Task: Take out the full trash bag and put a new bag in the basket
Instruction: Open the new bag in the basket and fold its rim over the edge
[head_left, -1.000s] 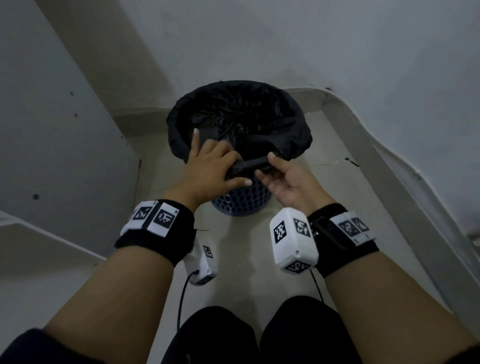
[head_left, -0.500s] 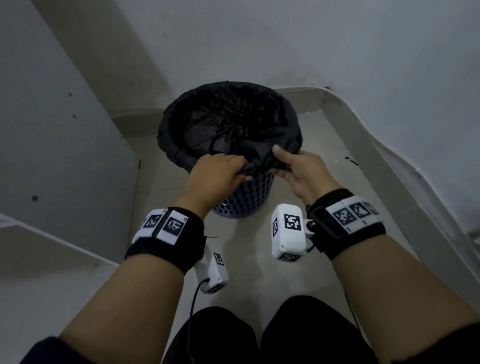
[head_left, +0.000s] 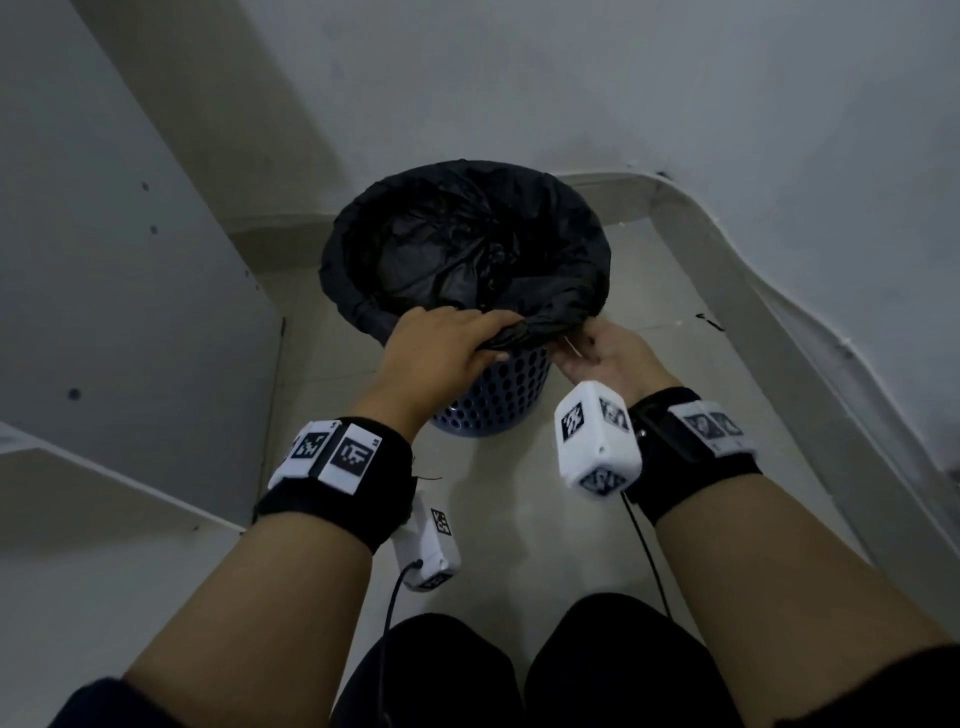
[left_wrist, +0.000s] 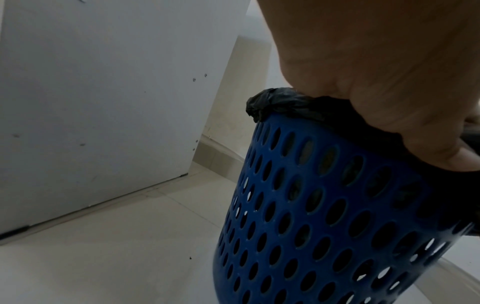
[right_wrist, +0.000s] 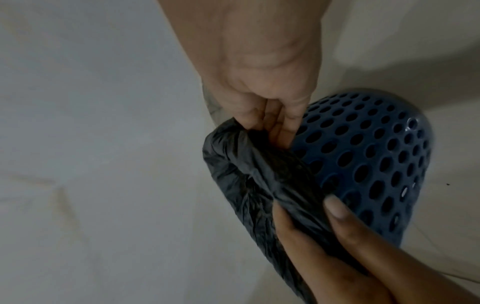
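Note:
A blue perforated basket (head_left: 498, 395) (left_wrist: 324, 226) (right_wrist: 371, 156) stands on the floor, lined with a black trash bag (head_left: 467, 249) (right_wrist: 259, 181) whose edge is rolled over the rim. My left hand (head_left: 441, 348) (left_wrist: 389, 92) lies over the near rim, fingers curled round the bunched bag edge. My right hand (head_left: 597, 353) (right_wrist: 332, 236) is just to its right, palm up, pinching the same bunched edge between thumb and fingers. The bag's inside looks dark and crumpled; its contents cannot be made out.
A white cabinet panel (head_left: 119, 291) stands close on the left of the basket. Grey walls (head_left: 623, 78) close off the corner behind and to the right, with a raised skirting (head_left: 753, 291). My knees (head_left: 519, 670) are at the bottom edge.
The bag edge has been drawn down and bunched over the near rim. My left hand curled onto it from flat fingers; my right hand turned palm up under the bunch.

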